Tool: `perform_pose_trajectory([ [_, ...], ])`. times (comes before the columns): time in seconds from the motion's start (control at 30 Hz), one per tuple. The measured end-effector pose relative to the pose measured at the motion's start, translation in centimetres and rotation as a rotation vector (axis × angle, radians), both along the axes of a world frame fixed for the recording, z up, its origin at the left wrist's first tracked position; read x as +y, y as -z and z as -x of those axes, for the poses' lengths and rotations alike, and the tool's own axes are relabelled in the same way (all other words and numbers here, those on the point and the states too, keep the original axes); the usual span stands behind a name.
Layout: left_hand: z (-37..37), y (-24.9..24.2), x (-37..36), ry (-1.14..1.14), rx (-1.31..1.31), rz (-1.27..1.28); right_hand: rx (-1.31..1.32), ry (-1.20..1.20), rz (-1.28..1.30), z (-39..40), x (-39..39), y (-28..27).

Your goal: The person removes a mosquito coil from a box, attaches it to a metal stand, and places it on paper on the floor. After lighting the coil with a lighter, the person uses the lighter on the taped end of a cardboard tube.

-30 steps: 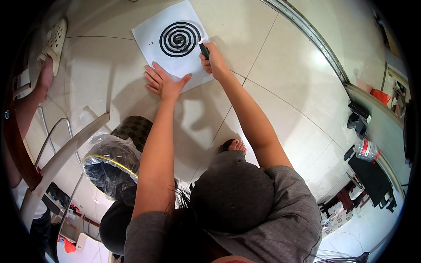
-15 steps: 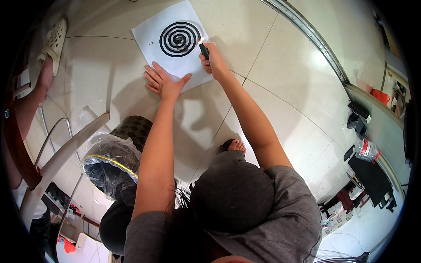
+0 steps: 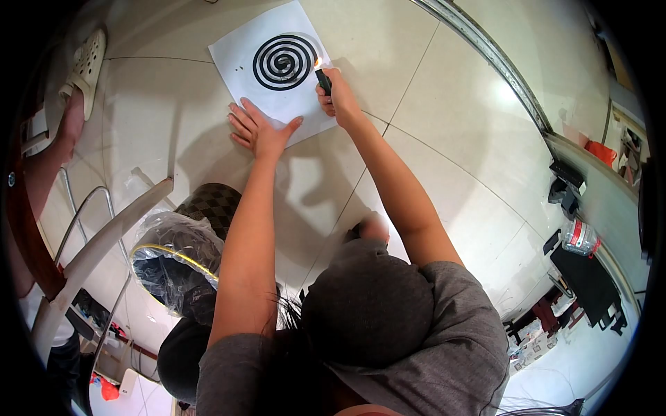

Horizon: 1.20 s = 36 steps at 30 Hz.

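Observation:
A black mosquito coil [image 3: 282, 63] lies flat on a sheet of white paper [image 3: 286, 107] on the tiled floor. My right hand [image 3: 336, 93] is wrapped around a dark lighter [image 3: 324, 82] just right of the coil. A small orange flame [image 3: 318, 62] burns at the lighter's top, right by the coil's outer edge. My left hand [image 3: 260, 133] rests on the lower edge of the paper, fingers spread and nothing held. A few tiny dark bits lie on the paper left of the coil.
A trash bin [image 3: 173, 258] lined with a clear bag stands left of my left arm, near a metal chair frame [image 3: 114, 225]. Another person's foot in a pale clog [image 3: 89, 69] is at upper left. A metal floor track [image 3: 496, 59] crosses upper right.
The flame at the lighter has grown larger and more orange. My foot below has moved and is blurred. Both hands stay in place.

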<state>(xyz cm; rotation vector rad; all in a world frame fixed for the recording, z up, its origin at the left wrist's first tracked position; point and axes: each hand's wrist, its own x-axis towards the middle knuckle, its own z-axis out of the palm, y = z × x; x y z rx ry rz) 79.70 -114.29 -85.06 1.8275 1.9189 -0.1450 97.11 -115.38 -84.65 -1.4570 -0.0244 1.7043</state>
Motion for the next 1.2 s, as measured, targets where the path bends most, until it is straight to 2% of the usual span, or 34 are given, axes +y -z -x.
perform_pose_trajectory([
  [1.07, -0.01, -0.18, -0.02, -0.003, -0.009, 0.006, 0.002, 0.009, 0.001, 0.01, -0.06, -0.19],
  [1.2, 0.03, 0.05, 0.05, 0.001, -0.009, 0.01, -0.186, 0.017, -0.019, 0.55, -0.08, -0.15],
])
